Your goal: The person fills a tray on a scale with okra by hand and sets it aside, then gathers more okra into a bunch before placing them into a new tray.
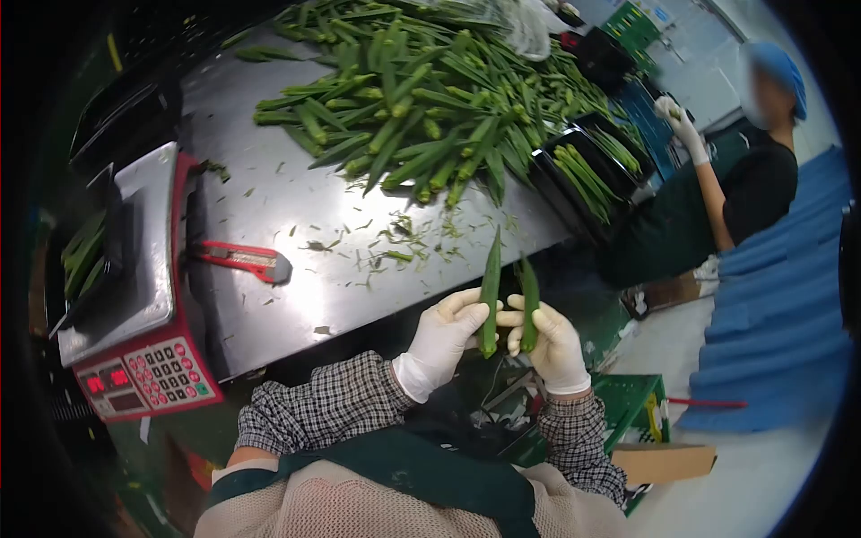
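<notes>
My left hand (442, 343), in a white glove, pinches one green okra pod (491, 300) between thumb and fingers, its stem end down and its tip up. Close beside it, my right hand (552, 342), gloved too, is closed on a second okra pod (530, 305), also tip up. Both hands are just off the front edge of the metal table (350, 300). Beyond them a large heap of okra (404, 99) covers the back of the table. Green trimmings (399, 235) lie scattered in front of the heap.
A red box cutter (242, 257) lies near a red scale (170, 363) at the left. Black trays (560, 193) with okra stand at the table's right end. Another person (758, 175) in a blue cap is at the right. A green crate (639, 394) is below my right hand.
</notes>
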Available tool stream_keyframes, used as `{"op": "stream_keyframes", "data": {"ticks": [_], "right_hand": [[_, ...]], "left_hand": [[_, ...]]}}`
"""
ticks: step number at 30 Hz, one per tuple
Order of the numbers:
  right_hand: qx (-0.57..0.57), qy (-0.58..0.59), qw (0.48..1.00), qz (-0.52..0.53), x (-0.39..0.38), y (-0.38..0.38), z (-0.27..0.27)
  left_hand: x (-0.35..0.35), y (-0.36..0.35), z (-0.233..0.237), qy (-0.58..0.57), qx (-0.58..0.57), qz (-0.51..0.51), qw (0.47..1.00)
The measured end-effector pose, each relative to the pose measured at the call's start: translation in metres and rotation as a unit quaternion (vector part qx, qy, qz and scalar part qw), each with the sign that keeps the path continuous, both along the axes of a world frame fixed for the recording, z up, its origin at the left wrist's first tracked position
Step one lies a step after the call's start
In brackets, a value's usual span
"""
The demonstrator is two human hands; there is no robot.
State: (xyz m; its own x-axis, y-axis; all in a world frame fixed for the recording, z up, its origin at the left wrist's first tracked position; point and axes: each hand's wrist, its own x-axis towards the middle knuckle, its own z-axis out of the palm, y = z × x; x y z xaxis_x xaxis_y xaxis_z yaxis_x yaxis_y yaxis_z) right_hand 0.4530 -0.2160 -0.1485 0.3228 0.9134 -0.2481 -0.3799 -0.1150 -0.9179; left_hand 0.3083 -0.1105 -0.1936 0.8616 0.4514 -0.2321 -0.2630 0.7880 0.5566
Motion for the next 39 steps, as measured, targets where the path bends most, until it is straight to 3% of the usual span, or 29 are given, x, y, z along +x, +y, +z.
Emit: {"op": "stream_keyframes", "data": {"ticks": [2, 6, 9, 13, 18, 25, 29, 35, 39], "right_hand": [[0.023, 0.036, 0.997, -0.063, 0.016, -0.018, -0.009], [0.083, 0.125, 0.986, -0.073, 0.022, -0.031, -0.011], [0.09, 0.102, 0.985, -0.109, 0.008, -0.023, -0.011], [0.106, 0.088, 0.987, -0.087, -0.007, -0.008, -0.018], [0.062, 0.091, 0.992, -0.053, -0.024, 0.001, -0.025], [0.025, -0.166, 0.983, -0.077, -0.028, 0.005, -0.007], [0.027, -0.254, 0.963, -0.086, -0.026, 0.002, -0.003], [-0.02, -0.297, 0.95, -0.095, -0.021, 0.004, -0.009], [0.012, -0.249, 0.957, -0.146, -0.02, 0.005, -0.01]], "left_hand": [[0.004, -0.003, 0.004, 0.036, 0.016, -0.037, 0.999], [0.034, -0.022, -0.026, 0.149, 0.278, 0.02, 0.949], [0.03, -0.015, -0.013, 0.109, 0.286, 0.056, 0.95], [0.015, -0.006, -0.006, 0.028, 0.181, -0.11, 0.977], [0.009, -0.009, -0.006, -0.023, 0.117, -0.114, 0.986], [0.0, -0.008, 0.0, 0.012, 0.115, -0.106, 0.988], [-0.001, -0.009, 0.001, 0.022, 0.125, -0.104, 0.986], [-0.002, -0.008, -0.002, 0.03, 0.092, -0.123, 0.988], [-0.004, -0.008, -0.004, 0.011, 0.02, -0.135, 0.991]]}}
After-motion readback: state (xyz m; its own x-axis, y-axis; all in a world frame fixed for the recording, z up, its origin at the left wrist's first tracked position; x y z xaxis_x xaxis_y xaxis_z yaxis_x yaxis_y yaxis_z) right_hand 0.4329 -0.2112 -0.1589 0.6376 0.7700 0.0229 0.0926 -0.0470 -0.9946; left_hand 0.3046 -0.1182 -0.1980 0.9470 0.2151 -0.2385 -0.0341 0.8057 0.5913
